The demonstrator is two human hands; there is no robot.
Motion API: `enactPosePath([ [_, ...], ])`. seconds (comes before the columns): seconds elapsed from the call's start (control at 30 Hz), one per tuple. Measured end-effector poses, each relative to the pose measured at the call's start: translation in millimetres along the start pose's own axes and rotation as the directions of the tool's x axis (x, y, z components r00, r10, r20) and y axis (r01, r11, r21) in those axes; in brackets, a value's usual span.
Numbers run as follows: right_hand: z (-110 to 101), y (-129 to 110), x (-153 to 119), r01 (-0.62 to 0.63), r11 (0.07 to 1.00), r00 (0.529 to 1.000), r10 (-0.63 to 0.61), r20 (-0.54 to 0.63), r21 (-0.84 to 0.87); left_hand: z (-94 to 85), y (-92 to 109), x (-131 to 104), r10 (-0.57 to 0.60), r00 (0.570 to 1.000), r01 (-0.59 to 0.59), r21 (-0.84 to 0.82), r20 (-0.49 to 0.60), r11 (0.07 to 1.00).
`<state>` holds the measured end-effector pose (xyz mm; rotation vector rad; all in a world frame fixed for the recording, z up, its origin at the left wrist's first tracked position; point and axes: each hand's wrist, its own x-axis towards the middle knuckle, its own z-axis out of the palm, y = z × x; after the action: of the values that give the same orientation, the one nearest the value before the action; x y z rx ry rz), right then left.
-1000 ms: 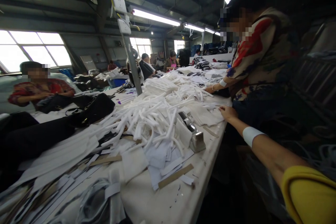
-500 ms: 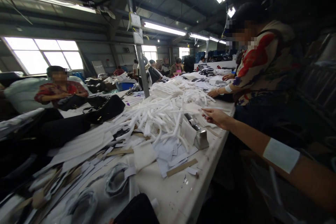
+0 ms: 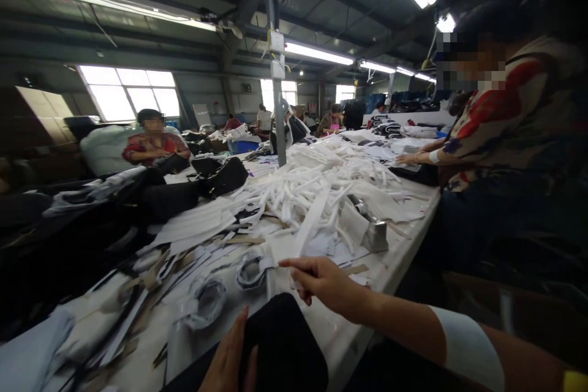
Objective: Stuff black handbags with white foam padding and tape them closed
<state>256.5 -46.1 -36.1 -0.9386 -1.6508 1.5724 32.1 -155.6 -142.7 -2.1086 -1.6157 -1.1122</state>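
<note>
My left hand (image 3: 229,355) is at the bottom, its fingers lying along the near side of a black, rounded fabric piece (image 3: 287,343), gripping it. The piece looks like part of a bag; its lower end is out of frame. My right hand (image 3: 328,288) is above it, fingers closed in a pinch, index finger extended left. A flat white strip (image 3: 312,220) rises from these fingers, leaning up and right over the pile of white strips. Beside the hands, two rolls of clear-grey tape (image 3: 206,304) lie on the table.
A heap of white padded strips (image 3: 294,180) covers the table (image 3: 340,358). A metal tape dispenser (image 3: 376,236) stands near the right edge. Black bags (image 3: 225,176) lie at left, and a metal post (image 3: 278,116) rises behind the heap. A co-worker (image 3: 487,116) stands at right.
My right hand has come back from beside the tape dispenser toward the black piece, with a white strip now showing at its fingers. My left hand has come into view. The view has turned left.
</note>
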Motion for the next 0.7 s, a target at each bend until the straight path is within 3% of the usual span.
enactPosePath([
  [0.13,39,8,-23,-0.084,0.995,0.981,0.093,0.171,-0.057,-15.9,18,6,-0.121,0.991,0.119,0.041,0.053,0.992],
  [0.27,72,8,-49,-0.153,0.986,0.905,0.165,0.393,-0.061,-22.0,23,6,-0.131,0.988,0.13,0.017,0.076,0.991],
  [0.37,89,3,-67,-0.034,0.991,0.864,0.094,0.495,-0.13,-21.2,18,2,-0.046,0.996,0.045,0.021,0.073,0.999],
  [0.47,86,-2,-75,0.068,0.981,0.82,0.048,0.57,-0.181,-20.1,12,-4,0.029,0.99,-0.033,0.022,0.135,0.999],
  [0.5,79,-2,-74,0.075,0.981,0.828,0.039,0.559,-0.179,-20.2,10,-5,0.035,0.987,-0.038,0.02,0.159,0.999],
  [0.57,55,4,-64,0.061,0.987,0.907,0.008,0.421,-0.152,-20.9,9,-6,0.042,0.981,-0.045,0.012,0.19,0.999],
  [0.63,22,15,-45,-0.019,0.997,0.995,0.026,0.096,-0.076,-21.9,10,-6,0.054,0.982,-0.054,-0.001,0.183,0.999],
  [0.7,-11,27,-23,-0.206,0.971,0.966,0.221,-0.133,0.118,-22.9,12,-4,0.07,0.981,-0.067,-0.021,0.18,0.998],
])
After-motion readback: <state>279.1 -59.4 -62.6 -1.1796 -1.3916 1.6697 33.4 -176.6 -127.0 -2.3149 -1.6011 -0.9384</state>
